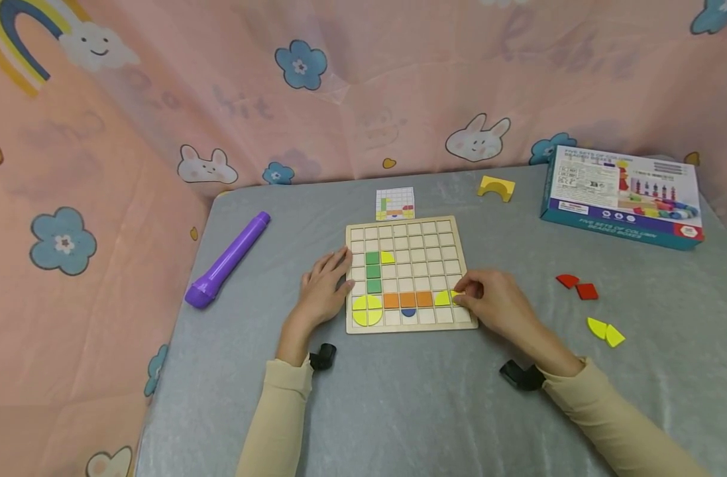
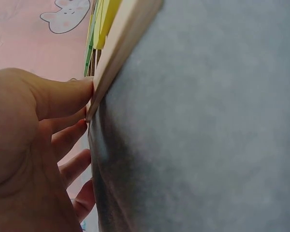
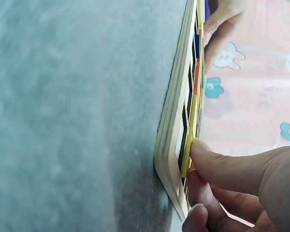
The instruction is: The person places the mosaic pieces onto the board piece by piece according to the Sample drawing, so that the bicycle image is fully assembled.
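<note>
A wooden grid board (image 1: 419, 253) lies on the table, holding three green square tiles (image 1: 373, 271), three orange square tiles (image 1: 407, 300), a blue half-round tile (image 1: 408, 312) and several yellow quarter-circle tiles (image 1: 367, 311). My right hand (image 1: 499, 301) pinches a yellow quarter-circle tile (image 3: 187, 159) between thumb and finger, at the board's right side in the row of the orange tiles. With fingers fairly straight, my left hand (image 1: 326, 291) rests against the left edge of the board; its thumb (image 2: 70, 96) touches the wooden rim in the left wrist view.
A small pattern card (image 1: 395, 197) lies behind the board. Red tiles (image 1: 587, 291) and yellow tiles (image 1: 605, 331) lie to the right. A purple toy microphone (image 1: 227, 262) is on the left; a yellow arch block (image 1: 496, 188) and a printed box (image 1: 622, 199) are at the back right.
</note>
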Tool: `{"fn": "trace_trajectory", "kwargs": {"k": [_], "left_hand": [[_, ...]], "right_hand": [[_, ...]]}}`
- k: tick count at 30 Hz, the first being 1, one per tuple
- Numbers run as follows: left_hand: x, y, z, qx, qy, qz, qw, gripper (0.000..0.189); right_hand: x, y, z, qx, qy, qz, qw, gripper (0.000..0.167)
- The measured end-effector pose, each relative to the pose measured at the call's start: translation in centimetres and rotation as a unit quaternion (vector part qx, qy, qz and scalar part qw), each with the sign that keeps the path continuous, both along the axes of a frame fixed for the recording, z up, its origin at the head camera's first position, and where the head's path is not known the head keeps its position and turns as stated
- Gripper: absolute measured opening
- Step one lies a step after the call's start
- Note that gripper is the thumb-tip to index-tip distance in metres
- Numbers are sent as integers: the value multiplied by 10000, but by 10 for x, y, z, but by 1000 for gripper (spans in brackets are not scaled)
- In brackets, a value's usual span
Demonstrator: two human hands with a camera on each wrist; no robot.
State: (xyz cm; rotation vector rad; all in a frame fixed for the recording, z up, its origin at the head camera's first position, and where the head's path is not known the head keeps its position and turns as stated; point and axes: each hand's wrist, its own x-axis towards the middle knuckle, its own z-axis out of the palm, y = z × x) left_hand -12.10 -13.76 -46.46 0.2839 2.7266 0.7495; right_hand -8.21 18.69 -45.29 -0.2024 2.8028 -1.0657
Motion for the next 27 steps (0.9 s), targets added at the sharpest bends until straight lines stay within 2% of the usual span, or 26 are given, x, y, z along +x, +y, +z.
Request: {"fn": "trace_trajectory", "kwargs": {"k": [7, 11, 20, 27], "left_hand": [[0, 0, 0, 35, 1, -18, 10000, 65], [0, 0, -1, 64, 11, -51, 10000, 64], [0, 0, 0, 76, 13, -83, 9999, 64], [0, -1, 0, 35, 4, -72, 10000, 64]], "right_hand": [[2, 2, -1, -108, -152, 27, 9998, 10], [6, 12, 0, 16, -246, -26, 9997, 15], [19, 61, 7, 766, -877, -94, 9932, 37], [21, 111, 15, 1297, -947, -10, 9870, 23]]}}
